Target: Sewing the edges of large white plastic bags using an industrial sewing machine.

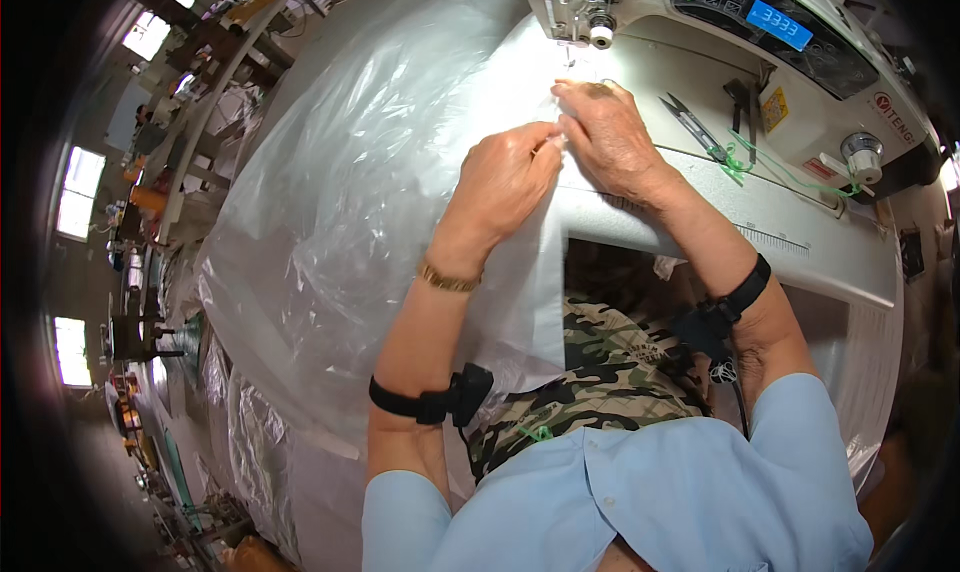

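A large sheet of clear and white plastic film (pixel 370 182) lies over the sewing table and spills off its left side. My left hand (pixel 505 177) pinches the film's edge with its fingers closed on it. My right hand (pixel 610 132) presses flat on the same edge, just in front of the needle and presser foot (pixel 570 32) of a white sewing machine (pixel 700 32). The two hands touch each other at the fingertips. Each forearm has a black strap; a gold bracelet circles the left wrist.
Thread snips (pixel 692 127) and a bit of green thread (pixel 740 162) lie on the machine bed to the right. A thread spool (pixel 862 155) stands further right. The machine's panel has a blue display (pixel 778 22). More plastic is piled lower left (pixel 250 432); workshop benches sit far left.
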Available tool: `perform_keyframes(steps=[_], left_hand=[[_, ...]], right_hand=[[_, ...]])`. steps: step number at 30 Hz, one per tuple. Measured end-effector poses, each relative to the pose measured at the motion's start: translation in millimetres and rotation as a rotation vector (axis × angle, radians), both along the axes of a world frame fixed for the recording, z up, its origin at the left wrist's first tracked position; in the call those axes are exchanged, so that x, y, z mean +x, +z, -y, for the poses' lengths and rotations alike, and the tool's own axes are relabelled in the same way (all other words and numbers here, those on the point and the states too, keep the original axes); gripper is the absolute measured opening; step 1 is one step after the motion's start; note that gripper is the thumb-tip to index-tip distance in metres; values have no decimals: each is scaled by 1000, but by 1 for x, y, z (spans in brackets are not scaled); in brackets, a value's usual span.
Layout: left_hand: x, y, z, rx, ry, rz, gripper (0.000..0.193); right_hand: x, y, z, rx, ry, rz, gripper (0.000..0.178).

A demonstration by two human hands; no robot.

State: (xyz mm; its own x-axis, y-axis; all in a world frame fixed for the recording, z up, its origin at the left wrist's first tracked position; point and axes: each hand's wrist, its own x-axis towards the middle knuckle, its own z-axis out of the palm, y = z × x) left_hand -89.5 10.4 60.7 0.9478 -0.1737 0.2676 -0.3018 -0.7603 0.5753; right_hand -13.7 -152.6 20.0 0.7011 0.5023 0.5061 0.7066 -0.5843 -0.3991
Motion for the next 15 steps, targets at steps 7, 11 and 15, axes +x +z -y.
perform_keyframes(steps=[7,11,15], left_hand=[[-78,-4,-27,-12,130,273,37],[-81,-56,-71,315,274,271,38],[-71,-73,-88,347,223,319,40]], right_hand=[[-1,2,7,260,-55,-150,39],[-52,-12,7,594,14,-364,47],[-156,-21,10,869,24,-729,42]])
